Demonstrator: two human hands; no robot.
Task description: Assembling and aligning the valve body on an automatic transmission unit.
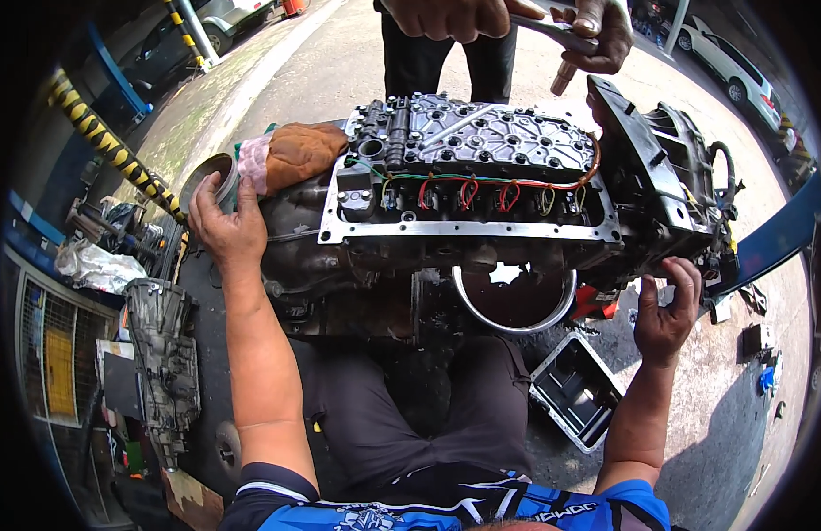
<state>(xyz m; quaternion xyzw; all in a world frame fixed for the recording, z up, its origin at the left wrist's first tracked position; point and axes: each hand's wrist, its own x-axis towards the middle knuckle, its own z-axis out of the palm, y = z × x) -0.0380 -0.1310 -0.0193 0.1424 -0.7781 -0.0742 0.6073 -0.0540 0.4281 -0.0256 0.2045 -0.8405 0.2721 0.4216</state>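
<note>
A dark automatic gearbox (481,234) lies on its side in front of me, its grey valve body (481,133) with red and yellow wires facing up. My left hand (223,226) grips the round metal end (207,181) of the gearbox at the left. My right hand (665,314) holds the black housing edge (694,257) at the right, fingers curled over it. Across the gearbox another person's two hands (517,26) hold a metal tool (561,35) above the valve body.
A steel bowl of dark oil (515,301) sits under the gearbox. A black oil pan (574,389) lies on the concrete at lower right. An orange rag (295,150) rests on the gearbox. A second gearbox (163,354) and clutter stand left; cars are parked behind.
</note>
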